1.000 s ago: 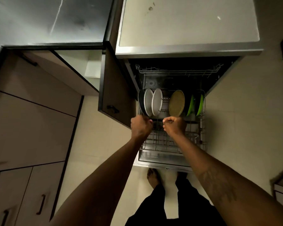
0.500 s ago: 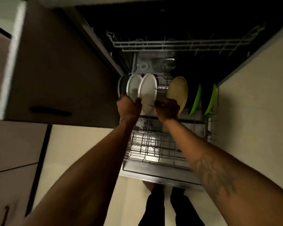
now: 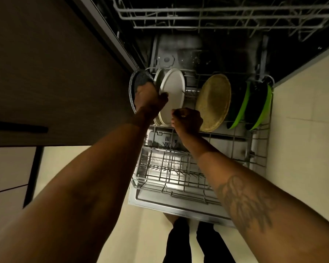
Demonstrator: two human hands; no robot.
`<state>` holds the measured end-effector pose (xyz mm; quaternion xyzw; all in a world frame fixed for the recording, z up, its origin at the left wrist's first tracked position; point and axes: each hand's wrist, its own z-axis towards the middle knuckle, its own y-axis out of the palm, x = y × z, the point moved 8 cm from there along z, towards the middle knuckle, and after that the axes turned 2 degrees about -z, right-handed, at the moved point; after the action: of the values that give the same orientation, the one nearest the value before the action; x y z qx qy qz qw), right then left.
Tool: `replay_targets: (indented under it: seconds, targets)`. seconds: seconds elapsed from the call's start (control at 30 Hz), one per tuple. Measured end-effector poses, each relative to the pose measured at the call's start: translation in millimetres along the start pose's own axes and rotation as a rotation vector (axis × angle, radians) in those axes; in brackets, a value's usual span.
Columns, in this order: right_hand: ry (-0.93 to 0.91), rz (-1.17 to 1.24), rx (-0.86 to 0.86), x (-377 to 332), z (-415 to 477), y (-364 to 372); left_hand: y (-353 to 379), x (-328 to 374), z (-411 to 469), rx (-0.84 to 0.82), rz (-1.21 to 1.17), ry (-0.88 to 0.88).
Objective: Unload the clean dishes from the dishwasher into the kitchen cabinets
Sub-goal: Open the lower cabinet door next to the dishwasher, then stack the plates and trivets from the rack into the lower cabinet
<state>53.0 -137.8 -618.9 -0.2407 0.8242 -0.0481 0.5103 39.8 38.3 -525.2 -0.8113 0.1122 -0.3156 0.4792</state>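
the person leans over the pulled-out lower rack (image 3: 179, 173) of the dishwasher, both arms stretched down into it. the left hand (image 3: 149, 97) is curled around the near edge of the white plates (image 3: 174, 92), thumb on the front face of the first one, fingers tucked behind it between the plates and the dark speckled plate (image 3: 139, 80) standing just to that hand's left. it looks like a grip on the front white plate, though the fingers themselves are hidden. the plates stand upright on edge in the back row of the rack.

the right hand (image 3: 187, 120) is closed into a loose fist just below and to the right of the left hand, touching the lower rim of the white plates; whether it actually holds the rim or a rack wire i cannot tell. just right of this hand stands a tan round plate (image 3: 214, 101), and farther right two green-rimmed dishes (image 3: 241, 109). the upper rack (image 3: 217, 14) sits above and beyond both hands. a brown cabinet door (image 3: 46, 73) hangs open, off to the left of the left arm.
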Motion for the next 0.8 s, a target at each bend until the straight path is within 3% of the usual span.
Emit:
replay_targets:
  seconds: [0.2,0.4,0.6,0.8]
  targets:
    - [0.022,-0.067,-0.104,-27,-10,-10,1,7,0,-0.059,0.013,0.044]
    - [0.060,-0.046,-0.100,-29,-11,-20,-5,13,-15,-0.136,-0.020,0.069]
    - [-0.012,-0.025,0.020,-24,-11,-23,-52,15,-39,-0.057,-0.052,0.079]
    - [0.014,-0.101,0.162,-85,-65,-64,-122,11,-73,0.059,-0.116,0.133]
